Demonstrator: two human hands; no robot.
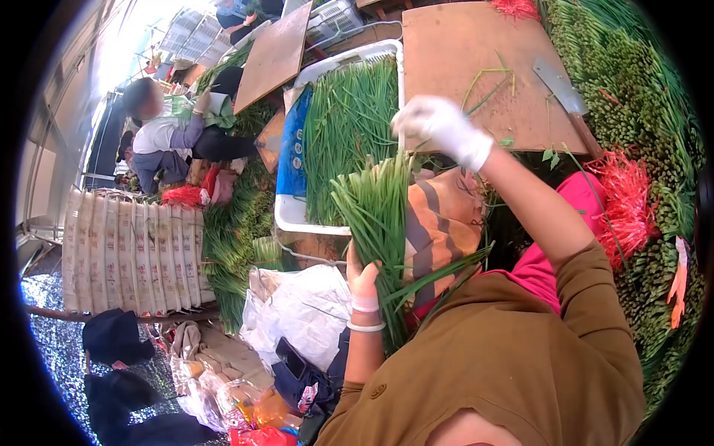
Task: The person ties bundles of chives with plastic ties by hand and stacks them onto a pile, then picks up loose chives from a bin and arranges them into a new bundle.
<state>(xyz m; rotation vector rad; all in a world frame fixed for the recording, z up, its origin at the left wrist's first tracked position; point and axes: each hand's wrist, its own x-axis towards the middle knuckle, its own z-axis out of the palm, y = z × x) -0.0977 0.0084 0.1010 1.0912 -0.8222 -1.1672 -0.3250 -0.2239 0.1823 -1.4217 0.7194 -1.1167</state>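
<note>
My left hand (362,281), bare with a white band and a bangle at the wrist, is wrapped round the lower part of a bunch of long green stalks (379,215). The bunch stands upright over my lap. Above its top, my right hand (444,128) in a white glove has its fingers bent together near the crate's right edge; whether they hold anything is too small to tell. Behind the bunch, a white crate (292,221) is filled with more green stalks (353,126). A striped orange cloth (442,223) lies over my knee.
A brown board (454,52) bears a wide-bladed knife (561,88) and loose stalks. Piled stalks (617,82) and red plastic strips (623,197) lie at the right. A co-worker (163,130) sits at the upper left. White sacking (305,305) lies beside my left arm.
</note>
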